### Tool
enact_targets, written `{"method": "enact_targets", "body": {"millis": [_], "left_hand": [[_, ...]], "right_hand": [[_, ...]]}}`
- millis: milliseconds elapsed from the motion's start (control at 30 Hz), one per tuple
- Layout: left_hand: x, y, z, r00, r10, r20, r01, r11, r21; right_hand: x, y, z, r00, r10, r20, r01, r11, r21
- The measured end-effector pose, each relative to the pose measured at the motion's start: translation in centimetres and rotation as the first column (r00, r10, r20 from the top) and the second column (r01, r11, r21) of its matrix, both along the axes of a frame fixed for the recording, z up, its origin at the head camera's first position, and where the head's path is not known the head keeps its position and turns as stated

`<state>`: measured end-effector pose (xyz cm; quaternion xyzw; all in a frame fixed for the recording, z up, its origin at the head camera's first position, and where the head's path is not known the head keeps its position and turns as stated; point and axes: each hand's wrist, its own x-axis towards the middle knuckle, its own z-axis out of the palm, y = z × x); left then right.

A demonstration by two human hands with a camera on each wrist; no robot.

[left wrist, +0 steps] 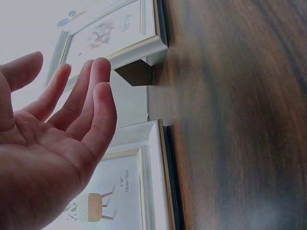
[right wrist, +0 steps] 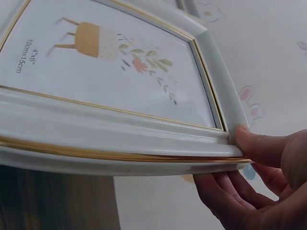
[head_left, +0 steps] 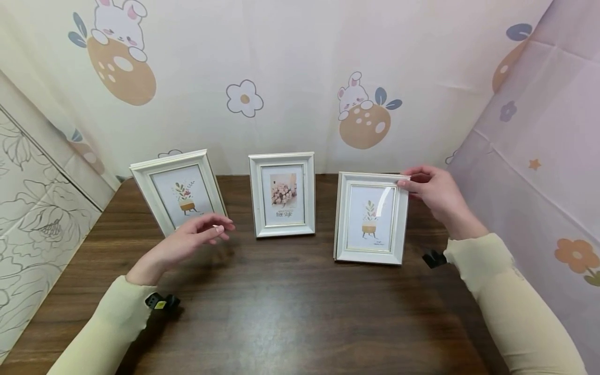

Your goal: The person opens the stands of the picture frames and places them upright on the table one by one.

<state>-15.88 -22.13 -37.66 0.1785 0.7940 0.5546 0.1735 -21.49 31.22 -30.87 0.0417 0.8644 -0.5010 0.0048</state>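
Observation:
Three white photo frames stand on the brown wooden table. My right hand (head_left: pixel 436 192) pinches the upper right corner of the right photo frame (head_left: pixel 344 219), thumb on its front and fingers behind. In the right wrist view, this frame's side (right wrist: pixel 120 163) shows white layers with a gold line between them. My left hand (head_left: pixel 187 239) hovers, fingers loosely bent and holding nothing, before the lower part of the left photo frame (head_left: pixel 154 190), which leans at an angle. Between them stands the middle photo frame (head_left: pixel 309 198), with a flower picture; its dark stand (left wrist: pixel 136 73) shows in the left wrist view.
A curtain (head_left: pixel 290 41) printed with rabbits and flowers hangs behind the table (head_left: pixel 281 312). Another printed cloth (head_left: pixel 539 156) borders the right side, and a white panel (head_left: pixel 28 219) with line-drawn flowers stands at the left. Both wrists wear small dark devices (head_left: pixel 161 301).

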Motion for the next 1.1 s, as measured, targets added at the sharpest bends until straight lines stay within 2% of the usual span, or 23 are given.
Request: {"method": "enact_targets", "body": {"millis": [367,500,600,700,800,1100], "left_hand": [[-0.3,0.5,-0.1,0.999,0.032,-0.002,-0.032,0.999,0.032],[-0.7,1.2,0.0,0.999,0.033,0.003,-0.033,0.999,0.039],[-1.0,1.8,0.1,0.999,0.037,0.009,-0.037,0.998,0.053],[-1.2,2.4,0.1,0.999,0.034,0.007,-0.034,0.997,0.071],[-1.4,3.0,0.0,1.0,0.026,0.005,-0.026,0.996,0.084],[-1.6,4.6,-0.3,0.999,-0.032,0.018,0.03,0.995,0.1]], "right_hand": [[2.0,0.6,1.1,0.996,0.046,-0.071,-0.046,0.999,-0.001],[2.4,1.1,0.8,0.992,0.068,-0.104,-0.072,0.997,-0.037],[2.5,1.3,0.5,0.983,0.12,-0.137,-0.133,0.987,-0.092],[2.6,1.4,0.1,0.965,0.2,-0.171,-0.231,0.955,-0.184],[2.5,1.5,-0.1,0.942,0.268,-0.203,-0.317,0.91,-0.268],[2.4,1.4,-0.2,0.9,0.344,-0.268,-0.428,0.813,-0.394]]}}
